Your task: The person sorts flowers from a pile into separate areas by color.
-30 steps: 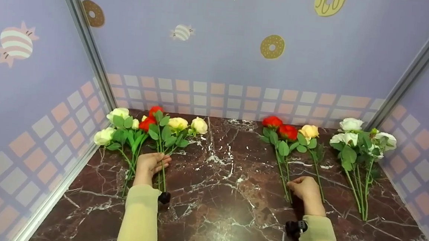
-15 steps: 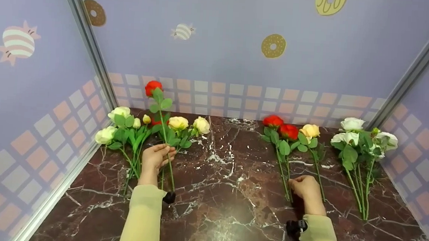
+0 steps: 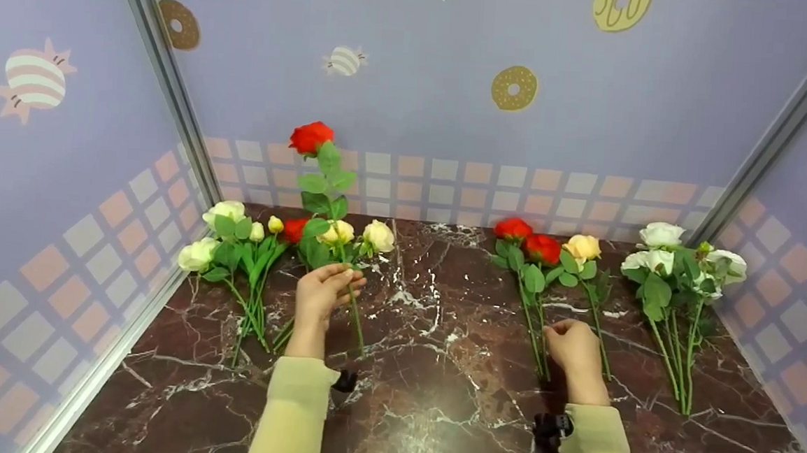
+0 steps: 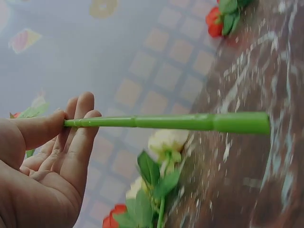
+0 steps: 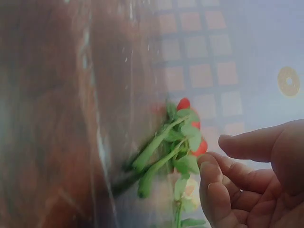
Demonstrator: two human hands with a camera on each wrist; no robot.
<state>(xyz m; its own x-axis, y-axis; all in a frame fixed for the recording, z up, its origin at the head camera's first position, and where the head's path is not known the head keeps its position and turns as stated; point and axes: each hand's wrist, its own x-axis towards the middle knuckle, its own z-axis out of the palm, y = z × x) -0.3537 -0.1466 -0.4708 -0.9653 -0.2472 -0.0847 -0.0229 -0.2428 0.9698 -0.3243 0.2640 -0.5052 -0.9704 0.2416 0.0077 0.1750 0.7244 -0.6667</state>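
My left hand (image 3: 321, 297) pinches the green stem of a red rose (image 3: 311, 138) between thumb and fingers. The rose stands raised, its bloom against the back wall and its leaves overlapping a pale yellow rose (image 3: 336, 232). In the left wrist view the bare stem end (image 4: 242, 123) sticks out past the fingers. My right hand (image 3: 573, 350) is beside the stems of two red roses (image 3: 541, 247) lying on the table. Seen from the right wrist, its thumb (image 5: 247, 145) is apart from the loosely curled fingers, which hold nothing.
Another red rose (image 3: 294, 229) and a cream rose (image 3: 379, 236) lie at the back left, beside a group of greenish-white roses (image 3: 196, 256). A peach rose (image 3: 582, 247) and a bunch of white roses (image 3: 661, 234) lie on the right. Walls enclose the marbled table (image 3: 422, 382).
My left hand has lifted the red rose off the flowers at the left and carried it up and to the right. My right hand has barely moved.
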